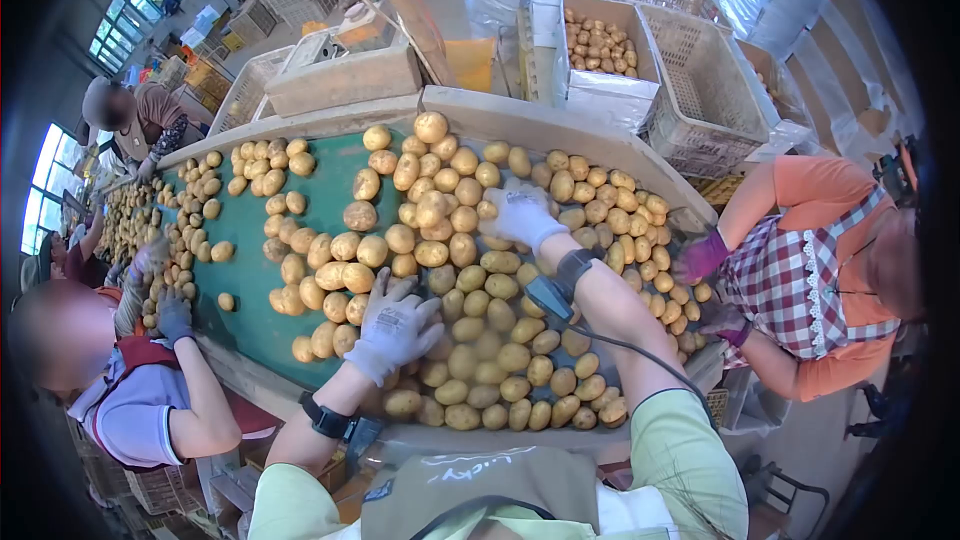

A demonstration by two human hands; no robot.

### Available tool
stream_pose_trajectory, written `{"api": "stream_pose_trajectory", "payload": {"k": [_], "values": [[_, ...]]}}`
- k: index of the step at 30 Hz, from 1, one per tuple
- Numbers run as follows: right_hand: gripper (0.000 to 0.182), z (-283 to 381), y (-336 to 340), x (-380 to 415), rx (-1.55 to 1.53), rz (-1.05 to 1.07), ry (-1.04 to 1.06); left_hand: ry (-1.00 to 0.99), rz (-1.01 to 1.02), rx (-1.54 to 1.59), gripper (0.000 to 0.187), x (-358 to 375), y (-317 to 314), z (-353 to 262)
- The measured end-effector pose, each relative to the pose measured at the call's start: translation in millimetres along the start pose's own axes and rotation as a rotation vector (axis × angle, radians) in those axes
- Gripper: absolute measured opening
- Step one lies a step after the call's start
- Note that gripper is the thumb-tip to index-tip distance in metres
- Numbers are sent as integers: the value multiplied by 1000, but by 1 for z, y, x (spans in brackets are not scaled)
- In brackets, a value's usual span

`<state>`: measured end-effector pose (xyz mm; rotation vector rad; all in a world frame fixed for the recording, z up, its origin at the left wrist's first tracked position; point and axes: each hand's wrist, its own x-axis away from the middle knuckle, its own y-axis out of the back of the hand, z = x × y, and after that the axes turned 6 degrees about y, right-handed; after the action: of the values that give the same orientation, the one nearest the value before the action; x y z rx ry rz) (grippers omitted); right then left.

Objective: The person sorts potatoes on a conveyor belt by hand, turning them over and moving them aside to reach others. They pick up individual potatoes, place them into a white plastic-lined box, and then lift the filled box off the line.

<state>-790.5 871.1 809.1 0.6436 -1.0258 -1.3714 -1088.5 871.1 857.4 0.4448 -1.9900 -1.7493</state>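
Observation:
Many potatoes (467,330) lie over a green conveyor belt (235,250) with raised edges. My left hand (392,328), in a white glove, rests on potatoes near the belt's near side, its fingers spread. Farther right and higher up, my right hand (522,212), also gloved in white, lies over potatoes near the middle of the heap. Its fingers point left and are partly bent down among the potatoes; whether they hold one cannot be made out. Both wrists bear black straps with small devices.
A co-worker in a checked apron (800,290) reaches in from the right with purple gloves. Other co-workers stand along the left side (150,370). Beyond the far edge are a white box of potatoes (610,90) and a plastic crate (705,100).

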Motion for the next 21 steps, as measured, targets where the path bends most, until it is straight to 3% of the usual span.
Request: {"api": "stream_pose_trajectory", "payload": {"k": [1, 3, 4, 6, 7, 8, 9, 11, 12, 13, 14, 17, 19, 21], "values": [[46, -1, -1, 12, -4, -3, -3, -4, 2, -3, 40, 2, -2, 1], [45, -7, 13, 32, -27, -9, 299, -68, -105, 95, 41, 6, -5, 12], [46, -11, 31, 33, 57, -42, 587, -61, -100, 74, 41, 8, -2, 12], [46, -27, 65, 29, 399, -201, 425, -45, -82, 101, 39, 2, 3, 13], [46, -64, 73, 20, -41, -631, 541, -33, -68, 95, 37, 1, 4, 11], [50, -86, 88, 15, 235, -828, 252, -22, -54, 89, 36, 0, 5, 8], [50, -97, 83, 13, 242, -833, 249, -28, -61, 90, 36, -4, 3, 10], [54, -115, 55, 8, 391, -1069, 206, -21, -79, 80, 36, -7, -3, 10], [59, -89, 57, 36, -41, -609, 165, -16, -82, 80, 36, -8, -4, 9], [62, -101, -4, 49, 59, -602, 311, 9, -26, 81, 36, -8, -1, 10], [64, -70, -9, 77, -105, -89, 90, 33, 31, 82, 37, -8, 1, 10], [55, -30, -56, 175, 82, -290, 527, -34, -25, 100, 40, 5, 13, 13], [54, -50, -42, 193, 19, -176, 411, -61, -19, 97, 42, 15, 18, 12], [58, -55, -30, 202, 38, -132, -63, -50, -26, 74, 47, 18, 20, 7]]}}
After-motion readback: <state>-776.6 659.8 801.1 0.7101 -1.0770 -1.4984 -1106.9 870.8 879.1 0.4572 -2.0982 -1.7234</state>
